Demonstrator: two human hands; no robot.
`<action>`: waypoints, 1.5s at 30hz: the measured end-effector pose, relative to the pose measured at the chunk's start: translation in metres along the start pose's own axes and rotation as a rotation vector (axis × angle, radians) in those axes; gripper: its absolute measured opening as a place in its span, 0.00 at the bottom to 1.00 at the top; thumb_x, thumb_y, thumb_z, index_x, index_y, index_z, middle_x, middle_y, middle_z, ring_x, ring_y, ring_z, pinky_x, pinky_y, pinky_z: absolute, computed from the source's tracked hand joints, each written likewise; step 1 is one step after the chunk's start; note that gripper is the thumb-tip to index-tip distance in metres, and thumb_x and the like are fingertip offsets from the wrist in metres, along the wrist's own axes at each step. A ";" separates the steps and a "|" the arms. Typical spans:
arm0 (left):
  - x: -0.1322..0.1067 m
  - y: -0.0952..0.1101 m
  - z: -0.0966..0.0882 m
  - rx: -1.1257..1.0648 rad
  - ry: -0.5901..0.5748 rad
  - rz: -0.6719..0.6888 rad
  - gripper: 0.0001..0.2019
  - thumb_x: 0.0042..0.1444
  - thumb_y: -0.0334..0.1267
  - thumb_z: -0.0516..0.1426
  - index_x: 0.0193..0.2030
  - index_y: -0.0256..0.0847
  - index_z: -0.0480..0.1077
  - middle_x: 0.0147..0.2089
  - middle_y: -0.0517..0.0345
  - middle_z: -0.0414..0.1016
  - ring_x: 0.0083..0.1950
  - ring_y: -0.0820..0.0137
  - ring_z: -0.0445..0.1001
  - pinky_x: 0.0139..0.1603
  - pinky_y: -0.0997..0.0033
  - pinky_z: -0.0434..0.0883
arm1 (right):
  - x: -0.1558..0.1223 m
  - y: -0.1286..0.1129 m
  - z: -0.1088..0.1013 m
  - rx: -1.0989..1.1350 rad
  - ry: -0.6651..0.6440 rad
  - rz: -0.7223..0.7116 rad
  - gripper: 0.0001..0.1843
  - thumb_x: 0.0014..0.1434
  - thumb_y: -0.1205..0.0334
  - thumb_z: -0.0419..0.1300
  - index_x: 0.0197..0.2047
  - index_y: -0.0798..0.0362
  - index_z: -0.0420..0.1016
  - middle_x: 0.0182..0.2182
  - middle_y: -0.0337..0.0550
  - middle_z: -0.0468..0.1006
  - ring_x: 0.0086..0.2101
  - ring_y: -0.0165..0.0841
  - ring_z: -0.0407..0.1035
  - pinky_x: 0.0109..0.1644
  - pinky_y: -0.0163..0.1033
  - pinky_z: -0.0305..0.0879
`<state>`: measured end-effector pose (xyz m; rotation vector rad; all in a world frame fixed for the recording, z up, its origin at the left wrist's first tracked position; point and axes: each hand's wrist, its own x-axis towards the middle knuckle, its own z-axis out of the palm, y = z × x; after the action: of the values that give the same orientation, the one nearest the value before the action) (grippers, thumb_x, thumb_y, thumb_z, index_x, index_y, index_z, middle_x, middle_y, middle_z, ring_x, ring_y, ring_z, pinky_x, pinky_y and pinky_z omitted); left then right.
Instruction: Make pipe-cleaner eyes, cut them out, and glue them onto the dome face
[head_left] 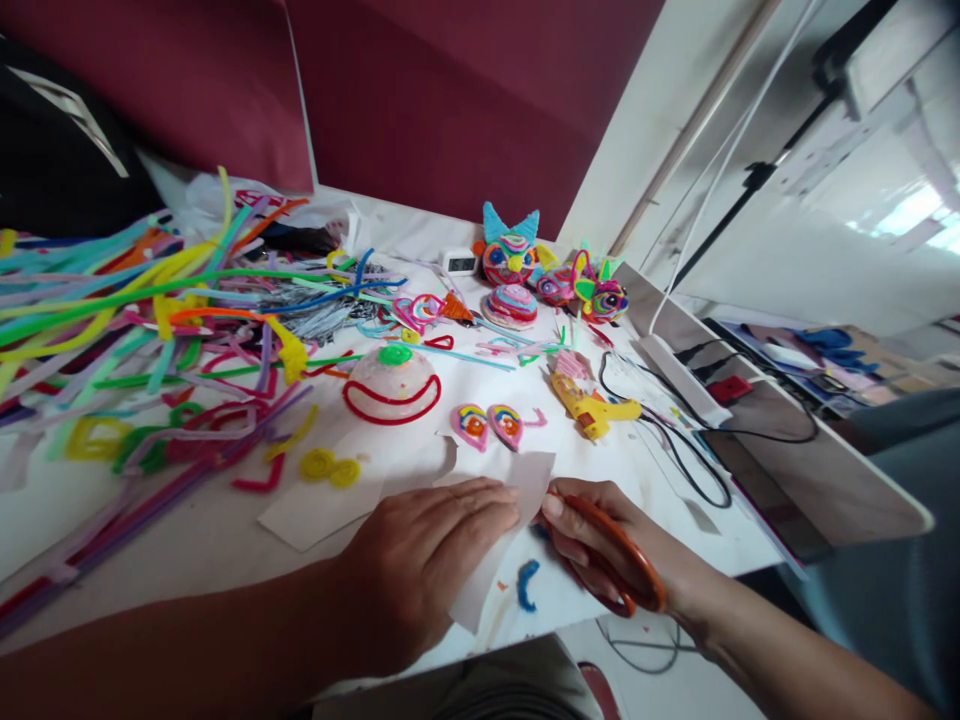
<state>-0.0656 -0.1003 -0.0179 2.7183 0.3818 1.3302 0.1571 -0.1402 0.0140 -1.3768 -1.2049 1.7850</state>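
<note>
I'm in a craft workshop: my counter (202, 545) has fuzzy sticks (169, 275), a glue gun (596, 410) and scissors (648, 578).

Two bare hands meet at the center, fingertips close but apart.
The left forearm (210, 640) comes in low from the left edge, the left hand (439, 545) back up, its fingers (476, 512) together, slightly bent and pointing right; its thumb is hidden. The right forearm (787, 635) slants up from the lower right corner to the right wrist (686, 585), the right hand (600, 515) curled in a grip, its thumb (555, 508) uppermost and pointing left.
</note>
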 end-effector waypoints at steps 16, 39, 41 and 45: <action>0.000 -0.001 -0.003 -0.004 -0.031 -0.017 0.21 0.56 0.24 0.42 0.54 0.26 0.66 0.54 0.43 0.75 0.63 0.71 0.66 0.66 0.70 0.62 | 0.009 0.005 0.005 0.079 -0.007 -0.064 0.23 0.58 0.44 0.60 0.25 0.53 0.61 0.13 0.28 0.61 0.09 0.19 0.53 0.09 0.24 0.49; 0.001 -0.001 -0.005 -0.026 -0.014 -0.017 0.23 0.52 0.22 0.46 0.56 0.26 0.65 0.56 0.41 0.73 0.64 0.67 0.66 0.64 0.64 0.67 | 0.019 0.003 0.031 0.159 0.131 -0.109 0.27 0.52 0.38 0.61 0.24 0.52 0.60 0.10 0.28 0.60 0.08 0.22 0.54 0.10 0.27 0.51; 0.002 -0.002 -0.006 -0.036 -0.012 -0.006 0.23 0.52 0.22 0.46 0.56 0.26 0.64 0.56 0.40 0.73 0.64 0.66 0.66 0.64 0.64 0.67 | 0.021 0.003 0.034 0.165 0.166 -0.122 0.27 0.50 0.38 0.63 0.23 0.52 0.59 0.09 0.27 0.59 0.08 0.22 0.53 0.10 0.27 0.51; 0.003 -0.004 -0.006 -0.046 0.008 0.009 0.22 0.53 0.22 0.47 0.55 0.25 0.65 0.56 0.39 0.74 0.63 0.66 0.67 0.64 0.66 0.68 | 0.024 0.006 0.037 0.169 0.173 -0.128 0.26 0.51 0.38 0.62 0.23 0.52 0.59 0.09 0.28 0.59 0.08 0.22 0.54 0.09 0.27 0.51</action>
<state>-0.0692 -0.0956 -0.0123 2.6812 0.3365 1.3357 0.1152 -0.1341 0.0003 -1.2981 -1.0037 1.6044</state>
